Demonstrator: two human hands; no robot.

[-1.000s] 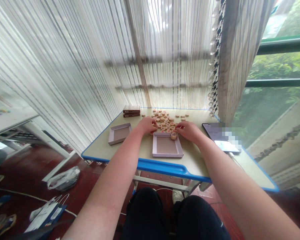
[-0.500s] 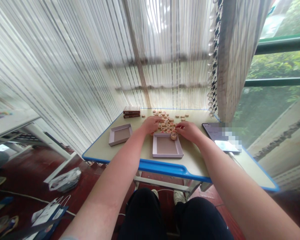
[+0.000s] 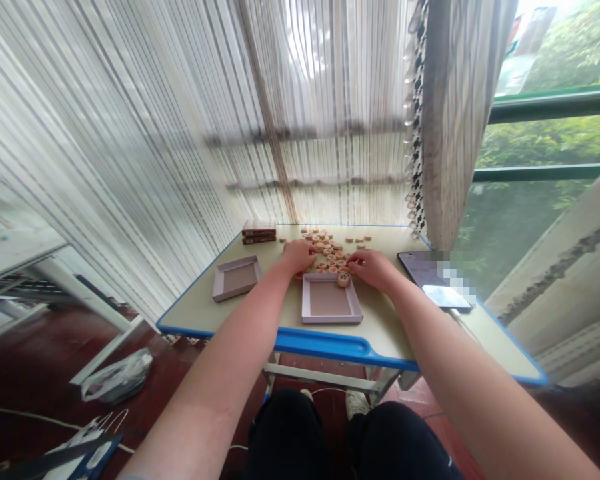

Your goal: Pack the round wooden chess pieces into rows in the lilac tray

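Observation:
Many round wooden xiangqi pieces (image 3: pixel 331 256) lie in a loose heap at the middle of the table, some with marked faces up. My left hand (image 3: pixel 299 255) is at the heap's left side, its fingers curled down among the pieces; what they hold, if anything, is hidden. At the right side, my right hand (image 3: pixel 371 265) pinches a xiangqi piece at the edge of the heap. Just in front stands a shallow open box (image 3: pixel 333 319), with one larger-looking piece (image 3: pixel 343 280) in its far right corner.
Another shallow box part (image 3: pixel 237 277) lies to the left. Behind it are two stacked brown boxes (image 3: pixel 259 232). A phone-like device (image 3: pixel 420 267) with a cable lies at the right. Several loose pieces (image 3: pixel 359 239) sit farther back. A striped curtain (image 3: pixel 330 153) hangs behind the table (image 3: pixel 280 317).
My left hand has drawn its fingers in from lying stretched over the pieces. My right hand stays close to the heap's right edge. The whole view has shifted slightly.

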